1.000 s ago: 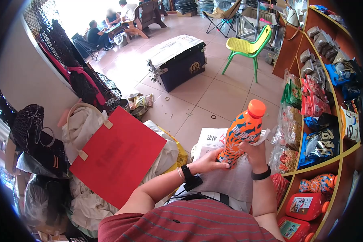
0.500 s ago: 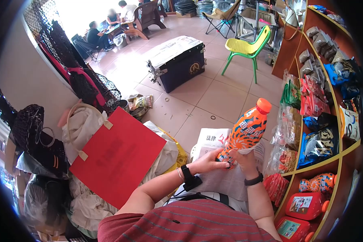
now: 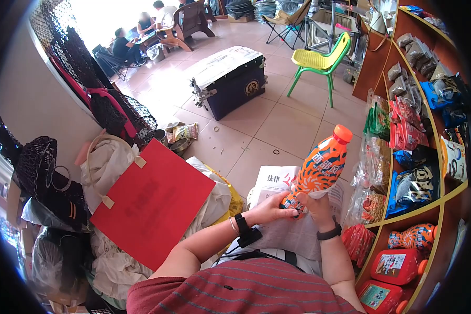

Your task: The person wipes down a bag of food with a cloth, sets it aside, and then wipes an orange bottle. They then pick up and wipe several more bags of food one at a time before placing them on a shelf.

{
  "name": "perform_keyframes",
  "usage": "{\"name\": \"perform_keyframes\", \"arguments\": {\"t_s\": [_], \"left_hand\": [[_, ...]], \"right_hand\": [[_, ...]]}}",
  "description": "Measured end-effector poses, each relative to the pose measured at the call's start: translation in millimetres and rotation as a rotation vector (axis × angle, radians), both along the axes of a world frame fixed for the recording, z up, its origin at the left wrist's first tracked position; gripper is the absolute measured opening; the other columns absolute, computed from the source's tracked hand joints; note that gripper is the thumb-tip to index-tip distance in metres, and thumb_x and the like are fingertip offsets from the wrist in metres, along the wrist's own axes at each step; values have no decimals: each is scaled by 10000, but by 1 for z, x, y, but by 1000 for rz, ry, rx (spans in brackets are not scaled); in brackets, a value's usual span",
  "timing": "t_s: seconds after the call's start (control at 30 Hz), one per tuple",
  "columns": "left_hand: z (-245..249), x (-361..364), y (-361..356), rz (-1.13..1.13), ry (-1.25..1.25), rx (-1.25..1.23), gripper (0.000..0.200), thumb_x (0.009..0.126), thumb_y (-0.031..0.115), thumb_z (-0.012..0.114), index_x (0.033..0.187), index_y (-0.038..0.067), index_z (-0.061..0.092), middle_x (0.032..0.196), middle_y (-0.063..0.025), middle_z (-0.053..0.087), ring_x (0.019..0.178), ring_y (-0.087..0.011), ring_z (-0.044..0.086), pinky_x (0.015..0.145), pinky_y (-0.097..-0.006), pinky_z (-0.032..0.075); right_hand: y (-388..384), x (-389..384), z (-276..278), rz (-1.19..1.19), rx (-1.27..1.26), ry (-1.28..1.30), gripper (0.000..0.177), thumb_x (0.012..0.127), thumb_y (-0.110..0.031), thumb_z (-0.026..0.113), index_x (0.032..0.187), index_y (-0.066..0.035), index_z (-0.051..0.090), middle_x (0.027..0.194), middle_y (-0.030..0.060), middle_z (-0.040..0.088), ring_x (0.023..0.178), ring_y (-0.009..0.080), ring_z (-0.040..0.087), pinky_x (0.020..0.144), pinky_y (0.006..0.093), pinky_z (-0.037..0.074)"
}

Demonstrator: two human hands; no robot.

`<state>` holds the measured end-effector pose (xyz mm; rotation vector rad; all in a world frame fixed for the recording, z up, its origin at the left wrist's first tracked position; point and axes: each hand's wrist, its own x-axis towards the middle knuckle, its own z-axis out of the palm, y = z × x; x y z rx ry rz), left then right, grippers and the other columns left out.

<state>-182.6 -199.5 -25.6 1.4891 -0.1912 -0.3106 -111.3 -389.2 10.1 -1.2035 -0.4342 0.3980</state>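
An orange bottle with a dark swirl pattern and an orange cap leans up and to the right in front of me. My left hand is closed round its lower end. My right hand presses a white wipe or paper against the bottle's lower right side; fingers hide most of it. Below the hands, a newspaper with Chinese print covers my lap.
A red bag stands at the left beside white cloth. Shelves on the right hold snack packets, red jugs and a similar orange bottle. Ahead are a dark box and a yellow-green chair. People sit far back.
The bottle has turned a little about its long axis, so its printed pattern sits differently, and its cap is slightly higher. Both hands keep nearly the same place.
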Motion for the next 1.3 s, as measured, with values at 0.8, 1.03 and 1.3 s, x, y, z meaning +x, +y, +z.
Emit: {"name": "perform_keyframes", "arguments": {"t_s": [0.8,1.03,1.3], "left_hand": [[1,1,-4,2,64,-51,526,975,302,765,1348,19,527,1158,-69,677,1009,-125,687,865,-288,610],[5,1,-4,-9,98,-106,528,977,299,762,1357,24,518,1159,-72,679,1013,-130,690,863,-290,613],[9,1,-6,-6,130,-150,530,980,295,758,1360,25,504,1156,-75,679,1015,-131,688,864,-287,615]], "right_hand": [[-4,2,-9,-1,47,63,524,892,-209,829,1324,-21,600,1181,54,691,1089,162,665,974,325,528],[-3,3,-9,-11,52,45,534,902,-231,822,1334,-17,594,1180,57,690,1091,165,663,976,327,526],[-5,4,-13,-12,42,75,532,901,-233,824,1336,-24,600,1194,58,690,1100,167,659,986,329,521]]}}
